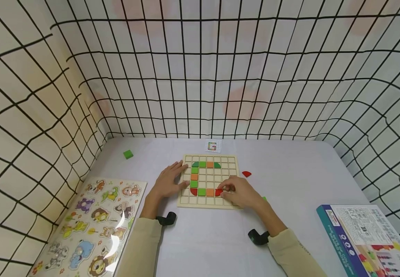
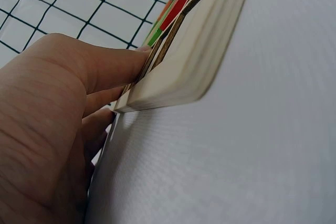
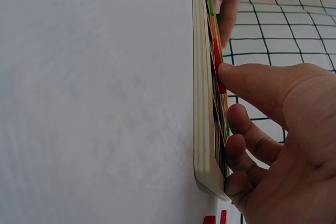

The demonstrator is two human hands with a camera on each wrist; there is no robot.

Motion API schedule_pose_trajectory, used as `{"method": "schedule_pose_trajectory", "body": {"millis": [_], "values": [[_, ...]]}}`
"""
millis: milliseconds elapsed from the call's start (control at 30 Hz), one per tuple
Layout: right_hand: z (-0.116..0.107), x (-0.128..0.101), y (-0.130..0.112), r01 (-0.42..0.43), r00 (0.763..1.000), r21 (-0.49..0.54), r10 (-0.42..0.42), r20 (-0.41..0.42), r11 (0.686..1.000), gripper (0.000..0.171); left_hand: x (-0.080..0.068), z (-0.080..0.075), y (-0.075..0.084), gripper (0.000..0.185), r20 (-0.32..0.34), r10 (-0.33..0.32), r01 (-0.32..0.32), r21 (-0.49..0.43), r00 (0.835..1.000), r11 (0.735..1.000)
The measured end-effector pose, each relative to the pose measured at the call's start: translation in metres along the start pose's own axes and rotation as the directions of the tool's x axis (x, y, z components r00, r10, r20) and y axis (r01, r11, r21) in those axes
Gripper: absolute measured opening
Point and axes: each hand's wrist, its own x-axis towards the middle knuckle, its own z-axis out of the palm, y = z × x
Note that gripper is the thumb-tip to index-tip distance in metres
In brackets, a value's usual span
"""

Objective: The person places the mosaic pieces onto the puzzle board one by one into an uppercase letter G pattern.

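wooden grid board [image 1: 233, 164]: green, orange, red tiles
right hand [image 1: 241, 192]: pinching red tile [image 1: 218, 192]
left hand [image 1: 168, 180]: flat, fingers straight on board edge
table [image 1: 300, 173]: white; netted walls

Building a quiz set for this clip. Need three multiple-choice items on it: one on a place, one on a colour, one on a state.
1. Where does the loose green block lie?
A. on the table, far left of the grid board
B. on the animal puzzle
C. on the box

2. What colour is the loose piece just right of the grid board?
A. blue
B. red
C. yellow

3. What is the left hand doing?
A. lifting the board
B. gripping a block in the air
C. resting on the board's left edge

Key: 1 A, it sits alone on the table. 2 B, a red curved piece. 3 C, fingers lie over the edge, board flat.
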Motion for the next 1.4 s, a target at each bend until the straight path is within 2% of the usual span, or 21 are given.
{"method": "schedule_pose_trajectory", "body": {"millis": [400,600,767,1033,1233,1400], "values": [[0.001,0.002,-0.001,-0.006,1.000,-0.004,0.006,-0.012,1.000,0.015,0.002,0.001,-0.001,0.075,0.005,-0.006,0.006,0.012,1.000,1.000],[-0.008,-0.001,0.005,-0.030,0.999,0.057,0.032,-0.043,0.998,0.018,0.000,-0.001,0.000,0.075,0.008,-0.008,0.008,0.002,1.000,1.000],[-0.019,-0.005,0.014,-0.025,0.996,0.031,0.027,-0.082,0.999,0.019,-0.001,-0.001,0.000,0.074,0.008,-0.012,0.012,-0.001,1.000,1.000],[-0.036,-0.012,0.029,-0.113,0.984,0.008,0.113,-0.134,0.994,0.020,-0.001,-0.001,-0.002,0.073,-0.002,-0.017,0.018,0.004,1.000,1.000],[-0.047,-0.022,0.042,-0.140,0.974,-0.005,0.137,-0.178,0.990,0.023,-0.001,-0.002,-0.001,0.073,-0.013,-0.009,0.009,-0.009,1.000,1.000],[-0.054,-0.041,0.053,-0.168,0.969,-0.039,0.158,-0.190,0.985,0.022,-0.001,-0.001,0.000,0.074,0.006,-0.009,0.009,-0.015,1.000,1.000]]}}
